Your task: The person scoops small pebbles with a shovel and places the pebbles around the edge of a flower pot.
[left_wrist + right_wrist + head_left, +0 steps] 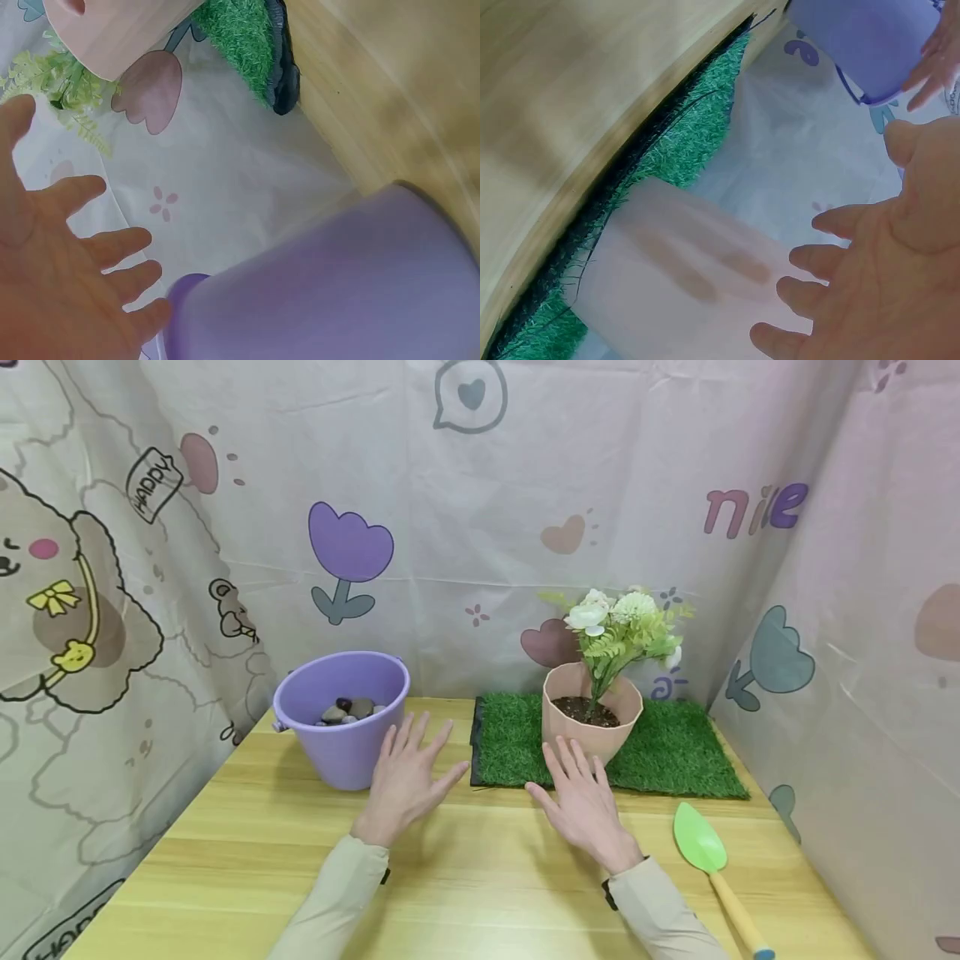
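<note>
My left hand point(407, 779) hovers with fingers spread beside a purple bucket point(351, 756), near its right side. Several smooth stones point(348, 710) lie inside the bucket. In front of a pink faceted flowerpot point(585, 739) my right hand point(582, 802) is held with its fingers spread. Dark soil point(581, 710) fills part of the pot, and white flowers with green leaves point(622, 627) stand in it. Both wrist views show straight fingers and bare palms: the left palm point(67, 277) close to the bucket, the right palm point(885, 262) close to the pot. Neither hand holds anything.
The pot stands on a green artificial grass mat point(675, 752) at the back right of the wooden table point(480, 893). A green trowel point(701, 839) with a yellow handle lies to the right. Printed cloth point(480, 527) hangs behind and at both sides.
</note>
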{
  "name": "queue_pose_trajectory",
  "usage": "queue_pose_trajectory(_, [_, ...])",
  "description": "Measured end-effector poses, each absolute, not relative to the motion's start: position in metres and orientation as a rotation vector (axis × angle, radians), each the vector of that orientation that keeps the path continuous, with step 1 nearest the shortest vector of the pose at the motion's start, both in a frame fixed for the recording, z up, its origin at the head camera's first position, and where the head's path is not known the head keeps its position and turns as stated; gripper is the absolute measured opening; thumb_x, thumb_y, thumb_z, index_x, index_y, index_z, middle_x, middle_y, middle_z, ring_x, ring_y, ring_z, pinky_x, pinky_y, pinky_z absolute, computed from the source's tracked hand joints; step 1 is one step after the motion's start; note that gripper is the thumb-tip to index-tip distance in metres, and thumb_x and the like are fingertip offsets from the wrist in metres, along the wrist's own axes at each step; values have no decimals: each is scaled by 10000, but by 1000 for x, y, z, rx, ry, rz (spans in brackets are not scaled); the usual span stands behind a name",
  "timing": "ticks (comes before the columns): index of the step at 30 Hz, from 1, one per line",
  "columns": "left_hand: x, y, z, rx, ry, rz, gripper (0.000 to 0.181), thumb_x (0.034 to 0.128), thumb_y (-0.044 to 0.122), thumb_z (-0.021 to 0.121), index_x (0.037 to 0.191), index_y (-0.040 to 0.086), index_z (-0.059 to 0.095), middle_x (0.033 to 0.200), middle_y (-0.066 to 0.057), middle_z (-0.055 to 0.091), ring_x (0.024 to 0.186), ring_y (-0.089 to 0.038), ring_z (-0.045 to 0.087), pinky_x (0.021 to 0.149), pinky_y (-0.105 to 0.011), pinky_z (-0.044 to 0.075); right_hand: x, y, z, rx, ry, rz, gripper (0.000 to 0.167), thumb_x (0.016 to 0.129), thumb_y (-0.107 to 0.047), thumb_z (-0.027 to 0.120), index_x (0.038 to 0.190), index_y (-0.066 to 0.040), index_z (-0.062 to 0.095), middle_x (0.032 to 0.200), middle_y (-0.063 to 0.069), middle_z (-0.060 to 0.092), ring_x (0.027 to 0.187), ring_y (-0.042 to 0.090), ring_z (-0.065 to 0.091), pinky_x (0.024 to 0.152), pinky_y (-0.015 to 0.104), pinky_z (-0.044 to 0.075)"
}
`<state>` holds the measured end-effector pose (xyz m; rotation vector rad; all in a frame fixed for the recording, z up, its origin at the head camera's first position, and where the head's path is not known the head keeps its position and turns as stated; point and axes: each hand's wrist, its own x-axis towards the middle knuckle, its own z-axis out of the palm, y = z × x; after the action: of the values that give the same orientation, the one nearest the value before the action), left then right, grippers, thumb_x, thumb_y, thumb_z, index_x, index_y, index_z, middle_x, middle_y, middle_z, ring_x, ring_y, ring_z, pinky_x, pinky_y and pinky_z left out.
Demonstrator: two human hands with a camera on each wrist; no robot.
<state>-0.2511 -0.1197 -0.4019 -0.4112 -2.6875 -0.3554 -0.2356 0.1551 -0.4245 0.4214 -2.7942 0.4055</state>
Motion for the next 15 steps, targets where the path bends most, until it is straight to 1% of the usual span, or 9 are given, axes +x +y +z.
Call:
queue_pose_trajectory(4, [-254,-124,-400,-409,-2656,-380,681,945,588,471,1505,205,410,1559,-209,337,1443,-398,303,1196,-571,209,-235,155,-420,414,-2794,408,717,988,-547,409,1539,-98,312,1625,121,212,1510,330,155,1212,583,113])
queue_pose_trajectory(7, [-256,-127,-396,-417,-2602,-425,646,955,518,513,1481,148,443,1500,-225,421,1390,-389,385,1167,-558,287,-235,157,-417,394,-2765,414,728,984,-552,413,1530,-79,324,1618,116,235,1510,320,164,1217,560,128])
queue_pose_trajectory(11, [-260,-134,-388,-452,-2462,-454,571,949,427,574,1394,72,535,1373,-221,551,1288,-378,489,1125,-549,352,-237,161,-413,378,-2663,416,703,974,-530,461,1488,-55,408,1576,139,338,1483,320,256,1196,537,229])
queue_pose_trajectory(15, [-266,-146,-382,-496,-2307,-476,492,915,338,649,1288,20,615,1269,-216,620,1196,-381,549,1071,-547,404,-240,167,-410,391,-2534,446,625,956,-458,546,1421,-43,506,1504,156,452,1417,337,381,1139,540,339])
